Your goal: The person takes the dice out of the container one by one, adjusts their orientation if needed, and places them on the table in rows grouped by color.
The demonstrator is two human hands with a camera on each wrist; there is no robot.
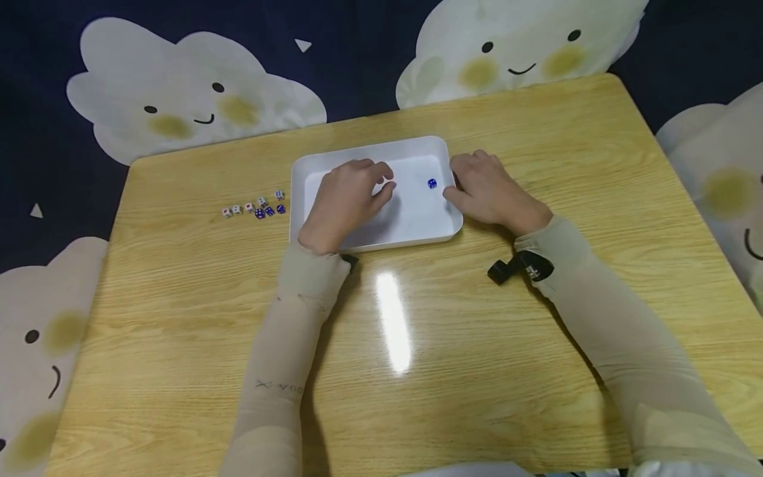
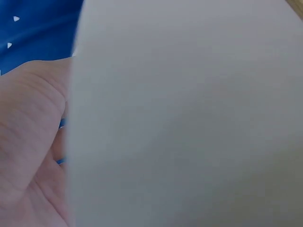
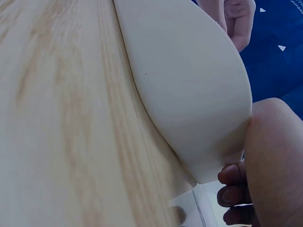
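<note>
A white rectangular tray [image 1: 381, 245] lies on the table, with one blue die [image 1: 432, 183] inside near its right end. My left hand [image 1: 348, 195] hovers over the tray's left half, fingers bent and thumb apart from the forefinger, with nothing visible between them. In the left wrist view, the tray's pale outer wall [image 2: 189, 94] fills most of the picture beside the thumb [image 2: 28, 123]. At the tray's right end, my right hand [image 1: 485, 189] holds the rim. The right wrist view shows its thumb [image 3: 274, 146] at the rim and its curled fingers by the end wall.
Left of the tray, several white dice [image 1: 249, 207] and blue dice [image 1: 269, 211] lie close together on the wooden table [image 1: 179, 318]. A dark cloth with smiling clouds [image 1: 357, 59] hangs behind the table. A black wrist camera [image 1: 503, 270] sticks out from the right sleeve.
</note>
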